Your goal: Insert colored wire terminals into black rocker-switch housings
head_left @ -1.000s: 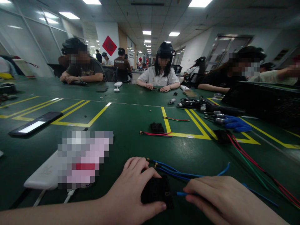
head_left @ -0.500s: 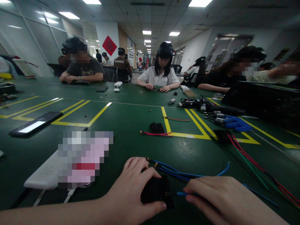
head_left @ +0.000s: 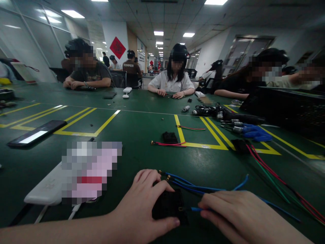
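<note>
A small black plastic connector housing (head_left: 169, 205) lies on the green table, and my left hand (head_left: 142, 206) is closed round it, thumb at the near edge and fingers over the far side. To its right, my right hand (head_left: 228, 211) pinches a blue wire (head_left: 195, 209) between thumb and fingertips. The wire's end points at the housing's right side; whether it sits inside a slot I cannot tell. Behind both hands lie several loose blue wires (head_left: 188, 184) with brass-coloured terminals at their left ends.
Farther off are another black housing (head_left: 170, 137) with red wires, blue-handled tools (head_left: 256, 133) and a housing with red and green wires (head_left: 241, 146). At left lie a white power bank (head_left: 45, 188) and a phone (head_left: 37, 134). Several people sit across the table.
Both hands keep almost the same pose on the housing and wire. The whole view has shifted very slightly; nothing has been let go or picked up.
</note>
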Tool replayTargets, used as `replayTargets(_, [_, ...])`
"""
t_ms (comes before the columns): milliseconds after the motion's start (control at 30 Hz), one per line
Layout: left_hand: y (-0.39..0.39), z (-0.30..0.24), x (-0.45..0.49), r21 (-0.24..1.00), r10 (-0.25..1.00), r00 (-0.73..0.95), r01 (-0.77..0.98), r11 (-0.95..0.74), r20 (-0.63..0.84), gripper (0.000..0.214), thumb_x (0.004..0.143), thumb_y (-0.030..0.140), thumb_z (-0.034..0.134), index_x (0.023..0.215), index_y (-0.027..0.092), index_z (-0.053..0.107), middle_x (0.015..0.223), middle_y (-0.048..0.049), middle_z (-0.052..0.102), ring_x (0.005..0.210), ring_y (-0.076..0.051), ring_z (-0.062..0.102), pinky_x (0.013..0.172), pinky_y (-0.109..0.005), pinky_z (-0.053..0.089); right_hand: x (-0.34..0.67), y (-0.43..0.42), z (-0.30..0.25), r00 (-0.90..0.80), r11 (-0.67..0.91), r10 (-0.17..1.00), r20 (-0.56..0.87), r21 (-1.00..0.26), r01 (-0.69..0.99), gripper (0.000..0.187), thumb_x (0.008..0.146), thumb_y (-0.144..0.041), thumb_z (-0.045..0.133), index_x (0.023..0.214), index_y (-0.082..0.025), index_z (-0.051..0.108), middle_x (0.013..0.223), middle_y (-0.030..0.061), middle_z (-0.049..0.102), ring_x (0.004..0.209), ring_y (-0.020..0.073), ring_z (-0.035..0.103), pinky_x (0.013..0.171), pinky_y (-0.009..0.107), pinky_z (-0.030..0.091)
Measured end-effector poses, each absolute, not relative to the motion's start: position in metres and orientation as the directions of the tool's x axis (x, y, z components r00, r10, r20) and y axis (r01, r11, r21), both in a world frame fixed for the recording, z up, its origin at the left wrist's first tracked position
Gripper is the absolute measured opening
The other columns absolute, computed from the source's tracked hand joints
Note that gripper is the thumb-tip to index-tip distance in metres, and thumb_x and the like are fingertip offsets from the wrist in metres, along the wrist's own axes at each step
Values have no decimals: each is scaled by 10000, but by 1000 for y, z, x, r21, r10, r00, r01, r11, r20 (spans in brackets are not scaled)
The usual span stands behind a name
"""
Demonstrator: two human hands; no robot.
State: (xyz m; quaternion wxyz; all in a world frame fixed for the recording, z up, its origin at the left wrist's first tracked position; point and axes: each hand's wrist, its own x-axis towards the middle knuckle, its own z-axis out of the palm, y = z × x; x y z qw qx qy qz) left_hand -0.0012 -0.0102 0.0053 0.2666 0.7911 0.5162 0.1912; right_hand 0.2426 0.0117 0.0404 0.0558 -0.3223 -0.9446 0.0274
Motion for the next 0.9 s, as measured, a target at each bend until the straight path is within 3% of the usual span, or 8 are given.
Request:
replayTargets(500, [-10,8,-2,623,920,392,715,-318,19,432,694,318,858,1065,261,645,1132,-53,554,1152,-347,462,997,-544,382,245,12,42,-795,796,604,44,-75,601,173,887,-82,575,867,-247,625,752,-51,695,630,157,687,566,263,522])
replayTargets(900, [-10,4,-2,620,916,400,712,-329,26,445,698,342,856,1076,260,636,1138,-52,543,1149,-344,455,998,-542,374,240,14,41,-799,806,592,105,-78,586,186,825,-53,623,833,-238,631,727,-51,700,598,154,686,524,252,513])
